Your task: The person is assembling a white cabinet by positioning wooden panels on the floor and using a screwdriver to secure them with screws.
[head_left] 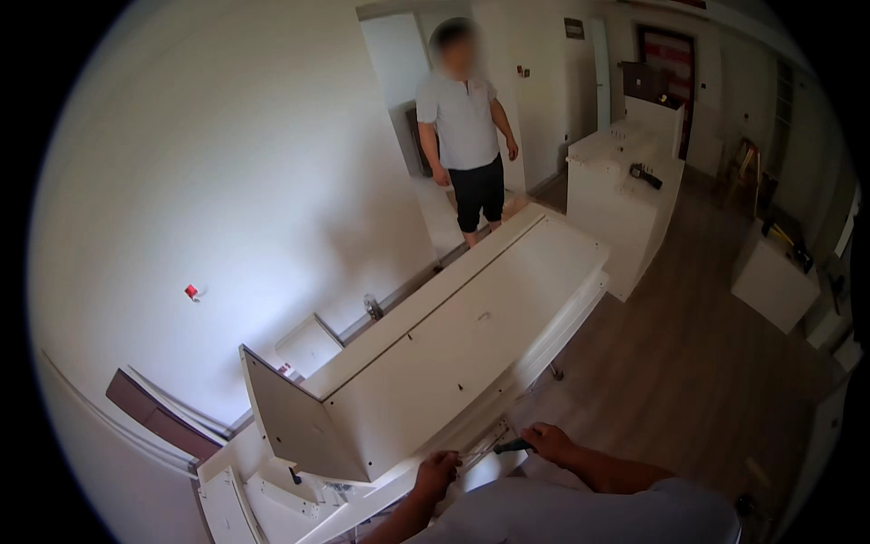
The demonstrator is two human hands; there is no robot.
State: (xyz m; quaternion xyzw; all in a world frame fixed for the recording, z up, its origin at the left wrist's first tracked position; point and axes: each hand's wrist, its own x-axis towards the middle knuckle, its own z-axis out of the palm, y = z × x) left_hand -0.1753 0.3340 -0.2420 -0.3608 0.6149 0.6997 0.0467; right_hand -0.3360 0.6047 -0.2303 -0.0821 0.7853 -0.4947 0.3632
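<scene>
My right hand (551, 443) is closed round the dark handle of a screwdriver (514, 446), whose tip side points left. Facing it, my left hand (439, 472) has its fingers pinched together; what they hold is too small to make out. Both hands are low in the picture, at the near edge of a long white cabinet panel (453, 335) that lies flat with small dark holes and fittings in it. An upright end panel (290, 412) stands at its left end.
A person (467, 118) stands beyond the long panel. A white cabinet box (607, 208) stands at the far right with a dark power tool (646, 176) on top. Smaller white panels (231, 508) lie at lower left. Another white box (775, 281) stands on the wood floor.
</scene>
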